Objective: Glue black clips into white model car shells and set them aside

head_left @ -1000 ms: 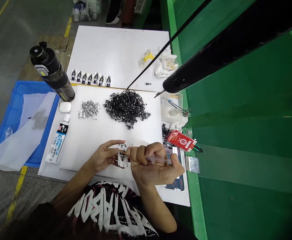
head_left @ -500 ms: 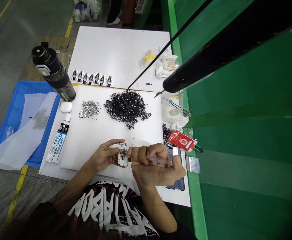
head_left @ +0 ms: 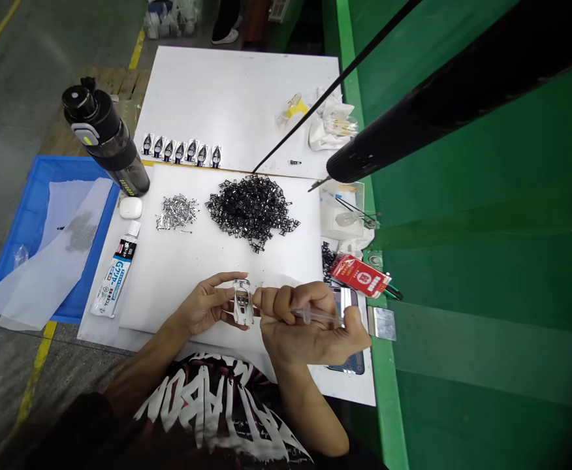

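My left hand (head_left: 206, 305) pinches a small white toy car body (head_left: 242, 302) between thumb and fingers, just above the white mat (head_left: 192, 254). My right hand (head_left: 310, 323) is wrapped round a clear syringe (head_left: 315, 318), whose tip points left and meets the car body. The two hands almost touch at the car. A heap of small black parts (head_left: 251, 210) and a smaller heap of silver parts (head_left: 175, 212) lie further back on the mat.
A row of several finished car bodies (head_left: 181, 150) lies on the far white board. A black bottle (head_left: 104, 140), a white earbud case (head_left: 130, 207) and a glue tube (head_left: 117, 269) stand left. A blue tray (head_left: 21, 222), red packet (head_left: 362, 275), phone (head_left: 347, 362) and green bench (head_left: 462, 294) lie about.
Both hands hold the same pose on the car body and syringe. The view has only shifted slightly.
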The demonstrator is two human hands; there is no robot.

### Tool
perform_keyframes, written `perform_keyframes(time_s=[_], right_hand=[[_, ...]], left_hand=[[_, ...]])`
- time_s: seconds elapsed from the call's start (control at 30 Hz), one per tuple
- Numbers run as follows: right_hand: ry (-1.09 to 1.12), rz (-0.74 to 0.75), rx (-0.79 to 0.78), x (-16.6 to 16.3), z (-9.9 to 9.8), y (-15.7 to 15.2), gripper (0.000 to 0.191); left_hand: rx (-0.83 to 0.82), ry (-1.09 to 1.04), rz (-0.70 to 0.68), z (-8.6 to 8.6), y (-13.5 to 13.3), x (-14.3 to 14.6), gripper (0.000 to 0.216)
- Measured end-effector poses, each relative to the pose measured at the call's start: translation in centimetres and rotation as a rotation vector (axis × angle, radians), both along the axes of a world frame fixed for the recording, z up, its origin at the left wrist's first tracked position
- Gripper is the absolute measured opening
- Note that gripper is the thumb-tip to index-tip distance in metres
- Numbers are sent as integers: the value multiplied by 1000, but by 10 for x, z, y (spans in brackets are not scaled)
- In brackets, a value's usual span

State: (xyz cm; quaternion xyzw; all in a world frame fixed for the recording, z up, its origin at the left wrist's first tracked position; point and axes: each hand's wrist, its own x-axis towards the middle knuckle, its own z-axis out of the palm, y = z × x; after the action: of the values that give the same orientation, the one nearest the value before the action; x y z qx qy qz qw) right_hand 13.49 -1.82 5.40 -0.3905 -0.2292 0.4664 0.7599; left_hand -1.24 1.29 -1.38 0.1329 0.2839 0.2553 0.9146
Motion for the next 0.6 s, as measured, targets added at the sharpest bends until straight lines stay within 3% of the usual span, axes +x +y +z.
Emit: perform_keyframes(time_s=[0.43, 0.6], right_hand=[[-182, -44, 162, -17, -2, -5, 51], [-332, -149, 189, -11, 10, -28, 61]], left_hand=[[11, 77, 21, 1, -1, 0, 65], [50, 95, 50, 6, -2, 3, 63]])
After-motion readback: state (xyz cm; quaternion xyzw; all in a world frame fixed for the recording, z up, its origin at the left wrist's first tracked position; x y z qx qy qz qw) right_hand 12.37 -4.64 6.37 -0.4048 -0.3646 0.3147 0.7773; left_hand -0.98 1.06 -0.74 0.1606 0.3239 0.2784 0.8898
